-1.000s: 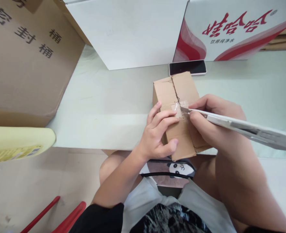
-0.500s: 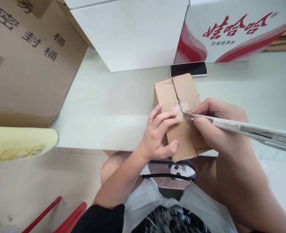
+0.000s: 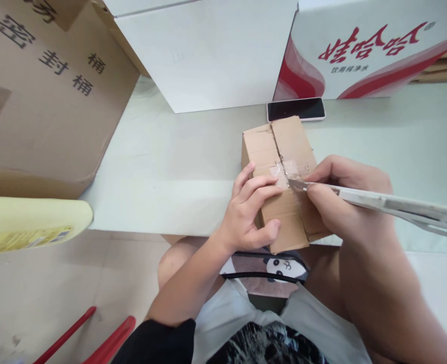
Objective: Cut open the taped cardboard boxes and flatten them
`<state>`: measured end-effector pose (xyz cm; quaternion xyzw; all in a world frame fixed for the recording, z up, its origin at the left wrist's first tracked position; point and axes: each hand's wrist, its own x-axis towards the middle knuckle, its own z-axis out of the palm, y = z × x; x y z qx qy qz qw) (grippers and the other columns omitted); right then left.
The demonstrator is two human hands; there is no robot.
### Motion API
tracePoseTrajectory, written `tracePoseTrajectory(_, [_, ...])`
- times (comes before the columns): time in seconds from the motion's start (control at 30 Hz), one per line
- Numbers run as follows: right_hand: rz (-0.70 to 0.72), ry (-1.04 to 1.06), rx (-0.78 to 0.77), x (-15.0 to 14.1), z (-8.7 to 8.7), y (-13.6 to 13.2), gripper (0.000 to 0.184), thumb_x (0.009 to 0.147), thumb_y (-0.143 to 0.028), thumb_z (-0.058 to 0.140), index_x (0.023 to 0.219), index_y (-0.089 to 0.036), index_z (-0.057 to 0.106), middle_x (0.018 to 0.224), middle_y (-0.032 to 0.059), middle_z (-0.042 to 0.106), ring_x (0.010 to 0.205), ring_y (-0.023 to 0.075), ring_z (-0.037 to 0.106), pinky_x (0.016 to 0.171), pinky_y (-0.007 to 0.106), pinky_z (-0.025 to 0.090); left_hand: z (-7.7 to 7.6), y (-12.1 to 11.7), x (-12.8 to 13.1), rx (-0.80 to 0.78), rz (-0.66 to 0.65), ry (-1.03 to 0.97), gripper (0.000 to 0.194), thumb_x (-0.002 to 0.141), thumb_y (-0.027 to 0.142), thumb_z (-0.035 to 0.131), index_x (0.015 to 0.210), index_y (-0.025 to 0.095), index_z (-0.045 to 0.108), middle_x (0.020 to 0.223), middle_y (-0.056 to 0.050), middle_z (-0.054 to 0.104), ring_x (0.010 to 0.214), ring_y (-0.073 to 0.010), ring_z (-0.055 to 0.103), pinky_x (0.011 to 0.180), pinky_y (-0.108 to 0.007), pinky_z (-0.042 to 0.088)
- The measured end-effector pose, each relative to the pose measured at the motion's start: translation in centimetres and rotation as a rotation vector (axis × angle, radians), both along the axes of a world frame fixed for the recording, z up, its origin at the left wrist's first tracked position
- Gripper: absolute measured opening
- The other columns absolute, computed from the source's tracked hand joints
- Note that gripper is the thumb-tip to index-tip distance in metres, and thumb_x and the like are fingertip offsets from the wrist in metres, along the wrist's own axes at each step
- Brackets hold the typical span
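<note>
A small brown cardboard box rests at the table's near edge, with a seam along its top and clear tape across the middle. My left hand grips the box's left side, its fingers and thumb spread over the top. In my right hand is a utility knife, pinched near the blade between thumb and fingers, its long handle pointing right. The blade tip touches the seam at the tape. The inside of the box is hidden.
A phone lies just behind the box. A white carton and a red-and-white carton stand at the back. At left are a large brown carton and a yellow bottle-like container. A panda-print item is at my lap.
The knife blade has shifted slightly along the seam toward me, with my right hand moving a little. My left hand stays in place on the box.
</note>
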<state>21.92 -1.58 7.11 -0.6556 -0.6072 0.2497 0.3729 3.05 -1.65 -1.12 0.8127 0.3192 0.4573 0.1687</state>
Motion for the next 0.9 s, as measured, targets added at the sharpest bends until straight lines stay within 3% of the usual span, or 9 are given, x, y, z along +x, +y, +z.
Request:
tracePoseTrajectory(0.23, [0.107, -0.052, -0.064, -0.2, 0.2, 0.2, 0.004, 0.064, -0.025, 0.058, 0.059, -0.026, 0.059, 0.050, -0.0023, 0.058, 0.046, 0.0147, 0.046, 0.049, 0.031, 0.032, 0.1, 0.0, -0.1, -0.004, 0.003, 0.012, 0.043, 0.093, 0.047, 0.052, 0.128, 0.023, 0.058, 0.132, -0.011, 0.067, 0.134, -0.0329, 0.060, 0.128, -0.061, 0.032])
tracePoseTrajectory(0.9, [0.003, 0.201, 0.134, 0.0, -0.1, -0.8, 0.012, 0.065, -0.014, 0.056, 0.056, -0.022, 0.057, 0.048, -0.0057, 0.046, 0.045, 0.0090, 0.033, 0.045, 0.027, 0.023, -0.1, 0.0, -0.2, 0.024, 0.005, 0.005, 0.043, 0.097, 0.049, 0.048, 0.129, 0.021, 0.056, 0.133, -0.012, 0.066, 0.132, -0.0307, 0.061, 0.128, -0.061, 0.033])
